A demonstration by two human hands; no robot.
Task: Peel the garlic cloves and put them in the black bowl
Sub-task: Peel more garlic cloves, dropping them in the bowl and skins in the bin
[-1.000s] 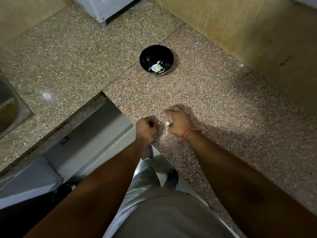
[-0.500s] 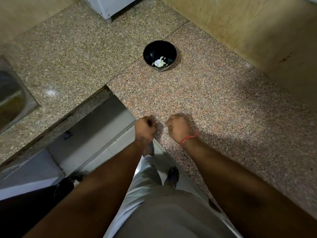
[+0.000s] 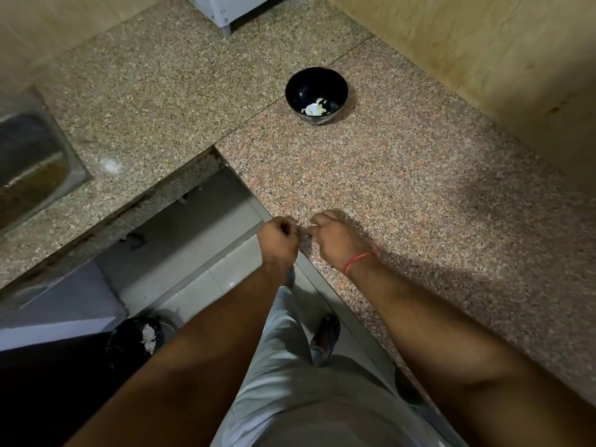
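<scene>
The black bowl [image 3: 292,88] stands on the granite counter [image 3: 403,188], well beyond my hands, with pale peeled garlic [image 3: 314,108] lying at its bottom. My left hand [image 3: 279,241] and my right hand [image 3: 335,240] are at the counter's near edge, knuckles up, fingers curled. Their fingertips almost meet. The garlic clove they pinch is hidden between the fingers. A red thread circles my right wrist.
A steel sink [image 3: 32,169] is set into the counter at the far left. A white appliance [image 3: 225,8] stands at the back. A tan wall [image 3: 483,59] runs along the right. On the floor below, a black bin [image 3: 138,340] holds pale scraps.
My right hand has drawn back toward the counter edge and closed up to my left hand. The pale clove seen at my right thumb a second ago is now covered.
</scene>
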